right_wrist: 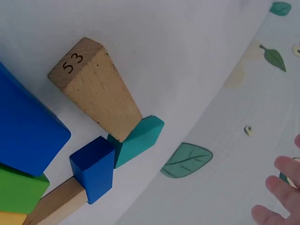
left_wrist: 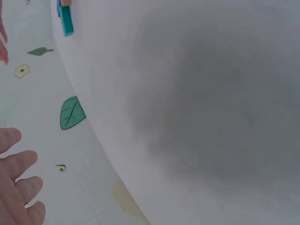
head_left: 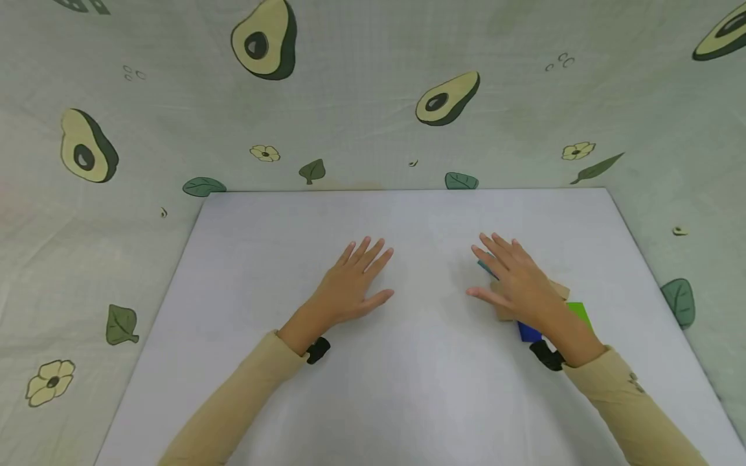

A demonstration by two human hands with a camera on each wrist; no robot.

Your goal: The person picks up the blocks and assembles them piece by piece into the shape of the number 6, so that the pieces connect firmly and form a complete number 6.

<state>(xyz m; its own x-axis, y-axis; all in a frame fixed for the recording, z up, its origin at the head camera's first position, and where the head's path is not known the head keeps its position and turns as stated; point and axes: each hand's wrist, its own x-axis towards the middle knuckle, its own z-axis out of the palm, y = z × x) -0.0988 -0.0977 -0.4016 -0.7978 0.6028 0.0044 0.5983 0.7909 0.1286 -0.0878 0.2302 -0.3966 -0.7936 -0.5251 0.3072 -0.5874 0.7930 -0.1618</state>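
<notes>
My left hand (head_left: 348,290) is held over the middle of the white tabletop with its fingers spread, holding nothing. To the right, my right hand (head_left: 519,281) hovers with spread fingers above a group of toy blocks and partly hides them. The right wrist view shows a plain wooden block (right_wrist: 104,93) marked "53" beside a teal block (right_wrist: 139,140). Near these are a small blue block (right_wrist: 97,169), a large blue block (right_wrist: 26,124), a green block (right_wrist: 21,188) and a second wooden block (right_wrist: 58,202). A yellow piece (right_wrist: 10,219) is cut off at the corner.
The white tabletop (head_left: 280,233) has its far edge against a pale cloth (head_left: 361,84) printed with avocados, leaves and flowers. The cloth also lies along both sides. All the visible blocks are grouped on the right part of the table.
</notes>
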